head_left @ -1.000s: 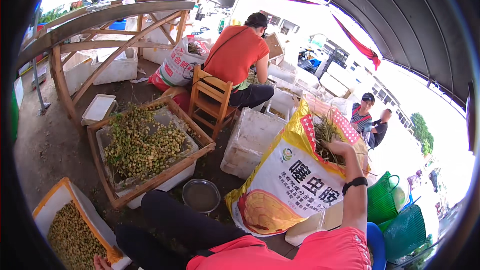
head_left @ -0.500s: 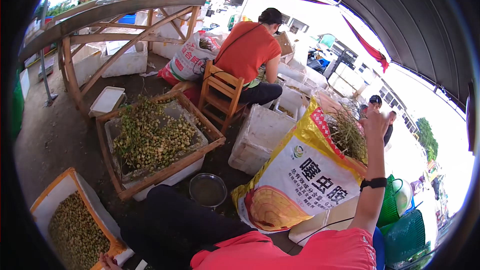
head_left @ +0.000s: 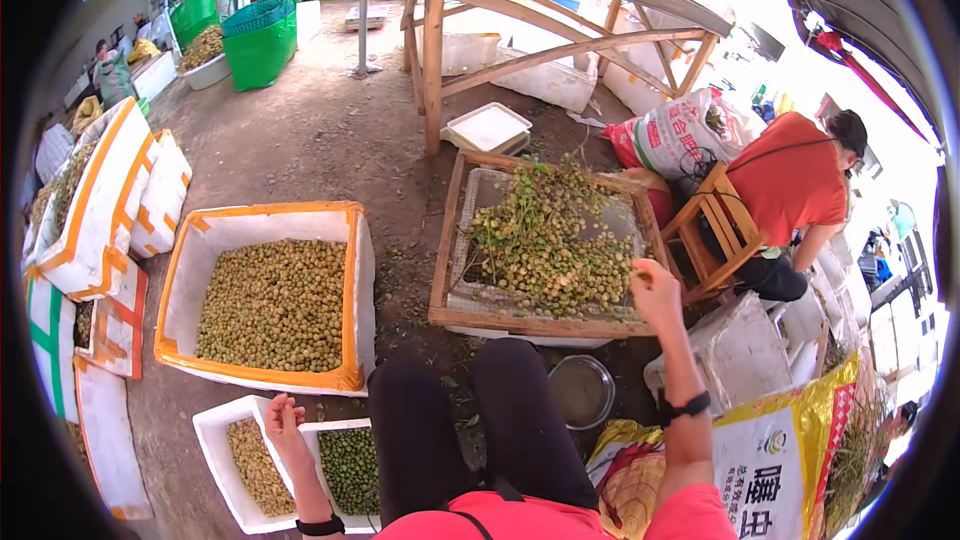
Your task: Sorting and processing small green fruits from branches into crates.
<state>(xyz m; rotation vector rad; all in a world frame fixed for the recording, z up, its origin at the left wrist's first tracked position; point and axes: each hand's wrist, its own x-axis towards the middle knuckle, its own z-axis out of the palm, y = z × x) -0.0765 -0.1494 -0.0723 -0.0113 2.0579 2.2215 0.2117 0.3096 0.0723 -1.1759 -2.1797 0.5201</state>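
My right hand is over the right front corner of a wood-framed mesh tray. Its fingers are pinched, with a small green bit at their tips. Leafy stems with small round yellow-green pods are heaped on the mesh. My left hand hovers above two small white foam boxes, fingers curled together; I cannot make out whether anything is in them. The left small box contains pale yellowish pods, the right one dark green pods. Beyond them, a large orange-taped foam box holds many loose pods.
A metal basin stands by my right knee, near a yellow-and-white sack. A person in red sits on a wooden chair at right. A wooden table frame stands beyond; foam boxes are stacked left.
The view has swung left. My right hand has come down from beside the sack, raised high, to the mesh tray's corner. My left hand now shows fully above the small boxes.
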